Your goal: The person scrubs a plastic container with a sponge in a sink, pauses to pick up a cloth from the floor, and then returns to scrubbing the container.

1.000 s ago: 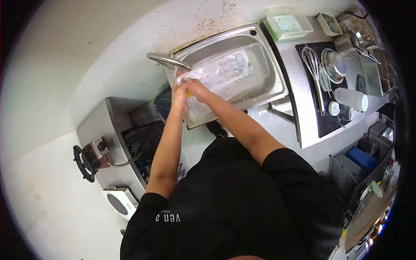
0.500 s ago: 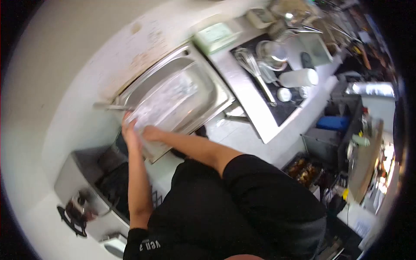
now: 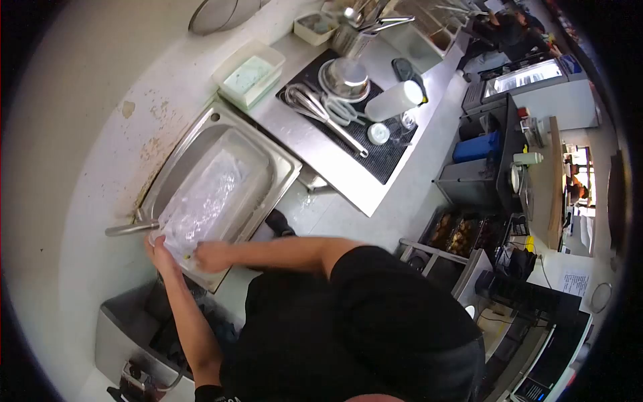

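Note:
In the steel sink [image 3: 287,171] stands a long clear plastic tub [image 3: 249,149]. A crinkled, shiny clear plastic bag [image 3: 204,197] lies in the tub and reaches to its near end. My left hand [image 3: 163,256] is closed on the bag's near left edge, beside the faucet [image 3: 130,229]. Opposite it, my right hand [image 3: 213,256] is closed at the bag's near right edge and slightly blurred. Its fingertips are partly hidden. A tiny yellow-green spot shows between the hands.
Right of the sink, a steel counter [image 3: 358,191] carries a black mat [image 3: 378,164] with a whisk [image 3: 321,117], metal bowls and a white bottle [image 3: 395,100]. A pale green container [image 3: 251,75] adjoins the sink. A person [image 3: 512,30] is at the far end.
The view has swung, so the sink sits lower and further left. My right hand has drawn apart from my left, and the bag's near end now shows between them.

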The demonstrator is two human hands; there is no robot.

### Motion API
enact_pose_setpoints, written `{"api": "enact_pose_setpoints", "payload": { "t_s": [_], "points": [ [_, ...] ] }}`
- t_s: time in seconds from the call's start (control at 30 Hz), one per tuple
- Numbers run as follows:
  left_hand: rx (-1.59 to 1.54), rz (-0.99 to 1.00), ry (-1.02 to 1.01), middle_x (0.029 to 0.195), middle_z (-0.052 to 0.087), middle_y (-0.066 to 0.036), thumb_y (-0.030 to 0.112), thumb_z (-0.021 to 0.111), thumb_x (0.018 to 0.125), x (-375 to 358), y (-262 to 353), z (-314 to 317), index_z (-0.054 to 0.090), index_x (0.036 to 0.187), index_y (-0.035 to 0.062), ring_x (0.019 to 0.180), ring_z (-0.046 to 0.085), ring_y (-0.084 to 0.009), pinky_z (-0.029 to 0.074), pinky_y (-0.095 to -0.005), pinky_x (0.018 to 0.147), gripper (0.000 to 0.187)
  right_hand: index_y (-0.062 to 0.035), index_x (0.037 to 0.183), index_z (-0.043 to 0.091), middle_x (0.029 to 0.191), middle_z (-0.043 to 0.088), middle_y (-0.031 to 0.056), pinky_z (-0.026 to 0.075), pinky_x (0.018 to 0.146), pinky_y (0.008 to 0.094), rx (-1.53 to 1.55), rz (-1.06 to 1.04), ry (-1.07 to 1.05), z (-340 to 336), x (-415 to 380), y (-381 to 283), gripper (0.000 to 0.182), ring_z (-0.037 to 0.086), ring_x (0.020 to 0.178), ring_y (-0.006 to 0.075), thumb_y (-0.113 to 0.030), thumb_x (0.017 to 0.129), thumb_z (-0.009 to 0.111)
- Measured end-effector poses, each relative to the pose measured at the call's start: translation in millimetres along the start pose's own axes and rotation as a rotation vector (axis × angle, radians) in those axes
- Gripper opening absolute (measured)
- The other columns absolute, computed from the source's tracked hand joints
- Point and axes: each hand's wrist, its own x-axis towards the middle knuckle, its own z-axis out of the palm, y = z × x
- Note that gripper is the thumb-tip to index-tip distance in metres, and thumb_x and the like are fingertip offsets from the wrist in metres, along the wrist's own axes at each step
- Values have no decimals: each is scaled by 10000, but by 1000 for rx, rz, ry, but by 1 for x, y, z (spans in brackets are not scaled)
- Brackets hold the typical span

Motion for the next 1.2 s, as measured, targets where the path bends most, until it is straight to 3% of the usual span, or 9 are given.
{"api": "enact_pose_setpoints", "payload": {
  "t_s": [0.07, 0.2, 0.5, 0.6, 0.73, 0.83, 0.97, 1.07, 1.2],
  "points": [
    [37, 31, 21, 1051, 513, -117, 13, 478, 721, 3, -1, -3, 470, 1117, 28, 944, 512, -226, 412, -313, 822, 397, 11, 767, 597, 743, 574, 192, 422, 732, 434, -62, -167, -25, -6, -5, 59, 255, 551, 759, 341, -219, 705, 508],
    [180, 184, 84, 1018, 532, -104, 15, 488, 736, -6, 3, 3, 493, 1068, 13, 917, 513, -198, 395, -289, 830, 332, -53, 825, 645, 771, 631, 147, 476, 662, 401, -270, 396, -187, -89, -16, 155, 305, 610, 710, 290, -333, 762, 542],
    [139, 204, 105, 1049, 541, -122, -36, 462, 713, -20, 5, 7, 500, 1026, -29, 966, 516, -216, 366, -297, 889, 316, -7, 815, 637, 881, 607, 211, 449, 761, 419, 61, 289, -196, 14, 23, 13, 286, 586, 841, 338, -253, 709, 535],
    [209, 313, 120, 1038, 543, -122, -56, 475, 706, -21, 3, 10, 512, 983, -6, 997, 498, -216, 338, -301, 914, 285, -24, 813, 637, 834, 618, 181, 449, 740, 413, -278, 72, -199, 3, 17, 153, 330, 589, 804, 332, -339, 763, 552],
    [439, 382, 149, 995, 539, -102, -36, 503, 708, -15, 11, 10, 531, 951, 15, 982, 482, -201, 324, -280, 894, 250, -21, 822, 627, 827, 629, 159, 468, 689, 419, -335, 572, -123, -83, -4, 229, 323, 610, 743, 300, -324, 787, 521],
    [363, 392, 133, 992, 537, -109, -30, 508, 709, -8, 8, 8, 531, 955, 16, 970, 488, -203, 333, -280, 887, 251, -19, 792, 629, 817, 619, 193, 459, 750, 418, -313, 262, 175, 13, 20, 189, 214, 601, 788, 327, -164, 766, 474],
    [326, 336, 160, 1011, 538, -127, -39, 504, 709, -11, 3, 9, 524, 942, 15, 973, 495, -207, 339, -285, 888, 240, -4, 844, 620, 873, 611, 203, 451, 757, 425, -106, 201, -253, -2, 28, 16, 218, 593, 819, 334, -141, 742, 486],
    [323, 391, 137, 1066, 537, -151, -72, 485, 708, -24, 9, 16, 511, 932, 15, 1023, 493, -223, 330, -294, 917, 241, -13, 817, 617, 840, 604, 200, 448, 761, 408, -403, -27, -25, 54, 28, 167, 206, 577, 798, 341, -172, 740, 511],
    [480, 480, 139, 1050, 542, -147, -65, 488, 719, -27, 15, 15, 510, 930, 10, 1030, 488, -233, 318, -296, 925, 225, -28, 849, 626, 811, 618, 151, 456, 721, 410, -398, 477, -119, -72, 0, 186, 282, 590, 771, 300, -252, 829, 456]
  ]
}}
